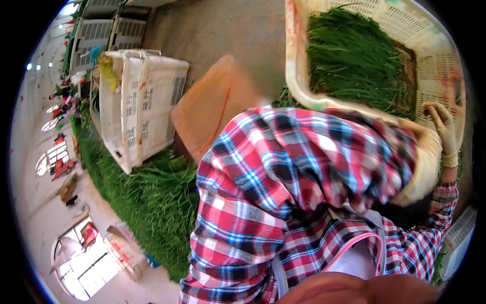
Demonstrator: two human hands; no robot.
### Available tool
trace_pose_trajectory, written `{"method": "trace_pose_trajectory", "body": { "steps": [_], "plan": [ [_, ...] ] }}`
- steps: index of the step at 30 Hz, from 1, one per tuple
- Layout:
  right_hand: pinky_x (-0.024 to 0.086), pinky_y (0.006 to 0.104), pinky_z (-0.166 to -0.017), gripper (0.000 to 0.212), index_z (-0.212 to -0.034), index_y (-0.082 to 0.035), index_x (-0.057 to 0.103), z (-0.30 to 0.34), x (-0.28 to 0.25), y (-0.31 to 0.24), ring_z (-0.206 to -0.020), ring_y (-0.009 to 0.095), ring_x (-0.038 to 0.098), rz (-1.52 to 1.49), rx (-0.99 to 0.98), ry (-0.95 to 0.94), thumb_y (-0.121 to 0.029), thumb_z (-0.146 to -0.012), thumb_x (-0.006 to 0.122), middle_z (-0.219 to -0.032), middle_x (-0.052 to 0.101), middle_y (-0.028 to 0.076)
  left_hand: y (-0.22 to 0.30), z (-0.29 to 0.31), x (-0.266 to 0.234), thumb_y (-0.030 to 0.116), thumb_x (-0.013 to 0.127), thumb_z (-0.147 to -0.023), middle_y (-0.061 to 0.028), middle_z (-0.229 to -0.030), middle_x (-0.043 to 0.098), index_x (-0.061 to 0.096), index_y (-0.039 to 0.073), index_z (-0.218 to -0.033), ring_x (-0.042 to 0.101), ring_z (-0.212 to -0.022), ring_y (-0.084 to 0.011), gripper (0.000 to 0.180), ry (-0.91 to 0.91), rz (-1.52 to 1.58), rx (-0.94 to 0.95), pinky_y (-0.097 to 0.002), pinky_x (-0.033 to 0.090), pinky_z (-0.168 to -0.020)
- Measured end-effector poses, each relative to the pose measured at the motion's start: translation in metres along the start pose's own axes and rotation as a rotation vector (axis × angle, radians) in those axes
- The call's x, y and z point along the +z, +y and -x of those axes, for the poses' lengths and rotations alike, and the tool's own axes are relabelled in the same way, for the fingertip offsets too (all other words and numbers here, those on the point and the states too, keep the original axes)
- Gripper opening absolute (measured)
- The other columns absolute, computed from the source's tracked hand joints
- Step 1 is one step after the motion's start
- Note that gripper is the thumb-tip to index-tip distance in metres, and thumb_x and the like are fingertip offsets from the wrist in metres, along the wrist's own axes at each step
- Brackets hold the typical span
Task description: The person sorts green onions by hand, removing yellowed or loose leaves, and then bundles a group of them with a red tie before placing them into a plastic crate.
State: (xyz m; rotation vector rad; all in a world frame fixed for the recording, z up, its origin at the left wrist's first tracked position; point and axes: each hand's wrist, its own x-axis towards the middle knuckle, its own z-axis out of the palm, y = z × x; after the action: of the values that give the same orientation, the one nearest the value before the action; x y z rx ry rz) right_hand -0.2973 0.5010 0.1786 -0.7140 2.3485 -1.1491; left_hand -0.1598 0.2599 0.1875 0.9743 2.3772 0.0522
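Observation:
A cream plastic basket [296, 61] at the upper right holds a thick layer of long, narrow green leaves [354, 61] that look like chives. My left arm, in a plaid sleeve, reaches across to the right along the basket's near side. It ends in my left hand [428, 159], in a cream glove beside the basket's near right corner; its fingers are hidden. Close by, my right hand [443, 126], gloved too, is raised at that corner. Its fingers are loosely bent and nothing shows in them. Whether it touches the basket I cannot tell.
On the left a long heap of green leaves [157, 218] carries a white crate [159, 106] tipped on its side. An orange-brown block [207, 101] with a red cord is beside it. More crates [93, 43] are stacked at the far left; a grey crate [459, 243] is at lower right.

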Motion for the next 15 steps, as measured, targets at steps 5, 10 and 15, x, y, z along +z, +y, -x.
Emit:
{"method": "trace_pose_trajectory", "body": {
  "steps": [5,10,15],
  "plan": [
    [0.045,0.0258,-0.086,0.023,-0.109,0.001,0.066,-0.017,0.009,0.0,-0.095,0.012,0.057,0.081,-0.031,-0.035,-0.018,-0.101,0.057,-0.099,0.065,0.002,0.015,0.051,0.041,0.028,0.07,-0.083,-0.0007,-0.101,0.07,0.069,0.017,-0.116,0.066,-0.092,-0.0137,0.034,0.022,0.175,-0.011,-0.0348,0.054,-0.079],
    [0.045,0.0262,-0.091,0.024,-0.114,0.002,0.065,-0.028,0.002,0.005,-0.099,0.012,0.059,0.006,-0.016,-0.05,-0.016,-0.101,0.055,-0.106,0.065,0.005,0.022,0.074,0.052,0.027,0.069,-0.083,-0.0009,-0.098,0.07,0.069,0.017,-0.113,0.066,-0.09,-0.014,0.031,0.052,0.238,-0.011,-0.0352,0.054,-0.079],
    [0.047,0.0268,-0.092,0.025,-0.118,0.004,0.064,-0.016,-0.031,0.074,-0.104,0.014,0.059,0.063,0.024,0.069,-0.012,-0.1,0.055,-0.114,0.065,0.007,0.034,0.092,0.059,0.027,0.069,-0.084,-0.0011,-0.096,0.07,0.07,0.017,-0.111,0.067,-0.088,-0.0143,0.029,0.084,0.252,-0.006,-0.0355,0.054,-0.079]
  ]
}}
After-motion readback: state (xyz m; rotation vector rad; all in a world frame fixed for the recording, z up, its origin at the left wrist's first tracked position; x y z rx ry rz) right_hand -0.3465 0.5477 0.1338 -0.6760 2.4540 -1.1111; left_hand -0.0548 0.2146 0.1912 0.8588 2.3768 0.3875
